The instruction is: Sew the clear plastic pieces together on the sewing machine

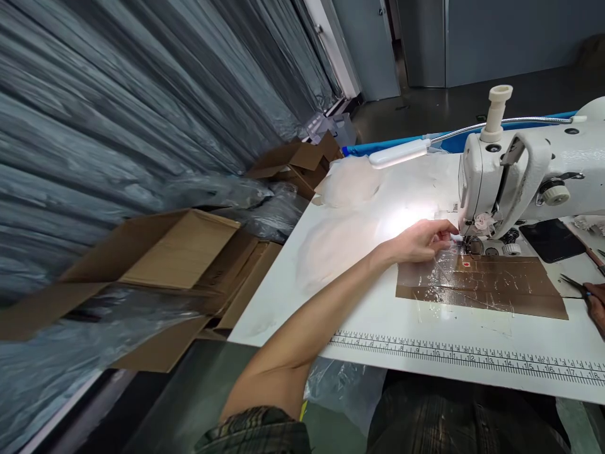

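My left hand (423,241) is beside the needle area of a white sewing machine (482,183), with its fingertips pinched together. What lies between those fingertips is too small to make out. Just under them, a clear plastic sheet (442,271) catches the light over a brown board (515,287). A small red mark (466,265) shows near the presser foot (472,244). At the right edge, only part of my right hand (598,306) is in view, its fingers wrapped round dark-handled scissors (574,282). Their blades point left, towards the board.
A printed ruler (463,354) runs along the front of the white table (283,315). Pale, rounded pieces (340,246) lie on its left part beneath a lamp (399,153). A dark phone-like slab (552,239) is by the machine. Open cardboard boxes (179,249) stand left of the table.
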The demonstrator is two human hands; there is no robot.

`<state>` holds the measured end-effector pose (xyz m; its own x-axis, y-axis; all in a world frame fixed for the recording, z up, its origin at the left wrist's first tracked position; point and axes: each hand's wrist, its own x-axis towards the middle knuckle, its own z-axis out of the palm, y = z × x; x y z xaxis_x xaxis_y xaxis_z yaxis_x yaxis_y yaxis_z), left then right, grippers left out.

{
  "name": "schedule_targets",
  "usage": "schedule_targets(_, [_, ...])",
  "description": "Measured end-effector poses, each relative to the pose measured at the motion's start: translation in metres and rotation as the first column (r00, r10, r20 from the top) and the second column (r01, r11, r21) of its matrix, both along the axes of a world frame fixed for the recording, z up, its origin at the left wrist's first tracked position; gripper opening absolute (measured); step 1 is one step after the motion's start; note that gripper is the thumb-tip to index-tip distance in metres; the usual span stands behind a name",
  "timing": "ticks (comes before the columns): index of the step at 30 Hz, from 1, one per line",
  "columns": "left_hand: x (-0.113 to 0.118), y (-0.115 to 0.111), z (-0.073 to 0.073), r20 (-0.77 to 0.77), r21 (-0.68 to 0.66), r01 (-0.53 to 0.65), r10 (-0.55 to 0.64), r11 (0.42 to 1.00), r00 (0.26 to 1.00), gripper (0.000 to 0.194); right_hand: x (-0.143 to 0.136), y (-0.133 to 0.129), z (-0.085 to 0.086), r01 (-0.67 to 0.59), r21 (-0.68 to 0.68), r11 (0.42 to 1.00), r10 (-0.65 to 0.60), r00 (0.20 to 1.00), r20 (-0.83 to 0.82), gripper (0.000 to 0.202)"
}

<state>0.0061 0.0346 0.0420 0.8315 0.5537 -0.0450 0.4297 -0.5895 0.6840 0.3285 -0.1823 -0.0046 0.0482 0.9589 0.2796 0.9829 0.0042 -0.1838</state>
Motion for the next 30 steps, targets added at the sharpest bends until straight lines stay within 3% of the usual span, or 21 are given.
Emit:
schedule_targets(3, [-0.005,-0.005,0.0,0.034,-0.13,-0.037,0.042,0.991,0.999,0.021,-0.024,0.003,0.011,-0.02,0.055,0.998,0.027,0.991,-0.128,0.024])
schedule_targets(5, [-0.006,-0.007,0.0,0.043,-0.175,-0.057,0.065,0.983,0.997,0.02,-0.047,0.009,0.018,0.015,-0.065,0.998,-0.039,0.921,-0.388,0.033])
schedule_targets(7, [-0.006,-0.008,0.0,0.048,-0.196,-0.061,0.072,0.979,0.996,0.022,-0.072,0.018,0.022,-0.066,-0.26,0.963,-0.11,0.787,-0.608,0.037])
schedule_targets(8, [-0.006,-0.008,-0.001,0.046,-0.202,-0.057,0.068,0.978,0.997,0.025,-0.083,0.023,0.024,-0.045,-0.252,0.967,-0.13,0.761,-0.635,0.036])
schedule_targets(11, [-0.006,-0.007,-0.003,0.042,-0.215,-0.048,0.058,0.975,0.997,0.033,-0.106,0.04,0.026,-0.079,-0.175,0.981,-0.04,0.808,-0.587,0.041])
schedule_targets(15, [-0.003,-0.008,-0.009,0.087,-0.335,-0.093,0.129,0.938,0.988,0.032,-0.119,0.06,0.031,-0.074,-0.225,0.972,-0.047,0.871,-0.49,0.05])
schedule_targets(18, [0.003,-0.012,-0.015,0.119,-0.518,-0.147,0.242,0.843,0.963,0.029,-0.126,0.071,0.034,-0.096,-0.256,0.962,-0.039,0.88,-0.474,0.062])
schedule_targets(22, [0.01,-0.017,-0.019,0.137,-0.7,-0.179,0.376,0.692,0.916,0.028,-0.134,0.084,0.03,-0.082,-0.269,0.96,-0.013,0.942,-0.335,0.055])
schedule_targets(27, [0.012,-0.019,-0.017,0.125,-0.772,-0.194,0.444,0.605,0.887,0.028,-0.145,0.096,0.026,-0.058,-0.296,0.953,0.033,0.996,-0.088,0.046])
schedule_targets(30, [0.012,-0.019,-0.016,0.127,-0.782,-0.195,0.457,0.593,0.88,0.028,-0.149,0.099,0.025,-0.037,-0.347,0.937,0.025,0.999,-0.04,0.047])
